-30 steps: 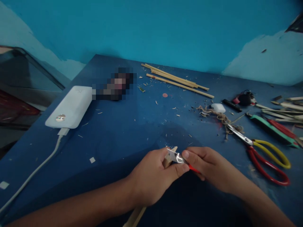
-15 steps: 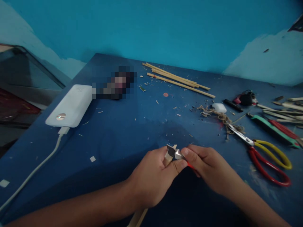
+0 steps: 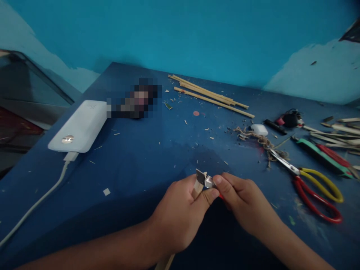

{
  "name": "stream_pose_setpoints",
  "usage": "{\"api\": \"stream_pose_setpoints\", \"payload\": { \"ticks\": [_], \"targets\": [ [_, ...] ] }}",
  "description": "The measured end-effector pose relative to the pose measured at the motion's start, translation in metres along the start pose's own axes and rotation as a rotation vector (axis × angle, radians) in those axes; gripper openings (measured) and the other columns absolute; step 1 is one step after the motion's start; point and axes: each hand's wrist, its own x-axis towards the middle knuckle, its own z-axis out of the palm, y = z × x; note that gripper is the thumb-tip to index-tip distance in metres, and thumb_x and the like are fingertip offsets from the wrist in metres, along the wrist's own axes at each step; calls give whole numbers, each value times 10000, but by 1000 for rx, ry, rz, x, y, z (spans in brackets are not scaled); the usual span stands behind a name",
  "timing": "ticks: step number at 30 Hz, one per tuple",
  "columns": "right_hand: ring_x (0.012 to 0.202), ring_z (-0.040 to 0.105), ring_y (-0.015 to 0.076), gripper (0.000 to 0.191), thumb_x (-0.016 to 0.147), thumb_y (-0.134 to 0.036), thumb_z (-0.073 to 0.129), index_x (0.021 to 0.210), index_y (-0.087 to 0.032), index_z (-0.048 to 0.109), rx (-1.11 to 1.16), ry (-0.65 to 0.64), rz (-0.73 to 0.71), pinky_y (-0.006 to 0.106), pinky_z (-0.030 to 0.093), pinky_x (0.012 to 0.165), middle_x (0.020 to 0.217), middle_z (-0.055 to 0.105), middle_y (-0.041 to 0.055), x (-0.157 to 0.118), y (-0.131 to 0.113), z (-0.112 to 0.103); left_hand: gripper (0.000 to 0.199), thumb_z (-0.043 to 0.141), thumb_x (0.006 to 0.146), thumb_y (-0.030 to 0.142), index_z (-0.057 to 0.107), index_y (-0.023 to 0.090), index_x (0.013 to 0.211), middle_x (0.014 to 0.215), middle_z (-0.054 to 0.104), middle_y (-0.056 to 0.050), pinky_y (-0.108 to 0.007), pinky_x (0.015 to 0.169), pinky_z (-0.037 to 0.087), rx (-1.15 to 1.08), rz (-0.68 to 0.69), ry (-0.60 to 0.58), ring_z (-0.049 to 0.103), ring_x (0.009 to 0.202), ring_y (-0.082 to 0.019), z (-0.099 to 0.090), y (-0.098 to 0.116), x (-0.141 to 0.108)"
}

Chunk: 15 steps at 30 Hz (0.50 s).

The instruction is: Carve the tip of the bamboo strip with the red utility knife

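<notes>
My left hand [image 3: 180, 213] is wrapped round a pale strip of wood or bamboo [image 3: 197, 189], whose upper end shows above the fist and whose lower end comes out below the wrist. In my right hand [image 3: 239, 197] is a utility knife [image 3: 208, 182] with a short broad blade, a metal collar and a red handle mostly hidden by the fingers. The blade lies against the strip's upper end, where a small curl of shaving stands up. My left thumb touches the knife near its collar.
On the blue table [image 3: 135, 161] lie a white power bank [image 3: 80, 125] with a cable, thin sticks [image 3: 210, 93], and a white case [image 3: 259, 129]. Twine [image 3: 264, 140], red-and-yellow scissors [image 3: 295, 170], a green-handled tool [image 3: 320, 155] and wood strips [image 3: 343, 133] are at right. A blurred-out object [image 3: 137, 101] is behind.
The view has shifted slightly. The knife blade remains at the strip's top end, a little higher and further left in view; both hands keep their hold.
</notes>
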Motion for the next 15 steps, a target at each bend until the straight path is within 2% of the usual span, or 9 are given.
{"api": "stream_pose_setpoints", "payload": {
  "ticks": [7,12,15],
  "targets": [
    [434,386,107,478,924,-536,300,579,-213,373,15,42,-14,231,267,434,466,413,-43,3,3,4,270,447,861,425,563,186,812,684,580,13,-245,612,414,19,-25,9,518,647,-138,-2,-1,1],
    [444,406,102,469,934,-514,297,589,-208,386,62,-9,-37,227,287,439,483,431,-43,5,1,2,264,432,876,417,555,189,826,803,612,3,-260,669,417,-13,-14,-11,535,740,-149,-1,-2,3],
    [458,416,100,464,938,-504,298,599,-204,400,89,-33,-48,224,297,443,497,436,-42,6,1,0,273,438,872,431,534,181,822,804,593,-2,-269,680,415,-16,-37,-29,528,762,-155,-3,0,4]
  ]
}}
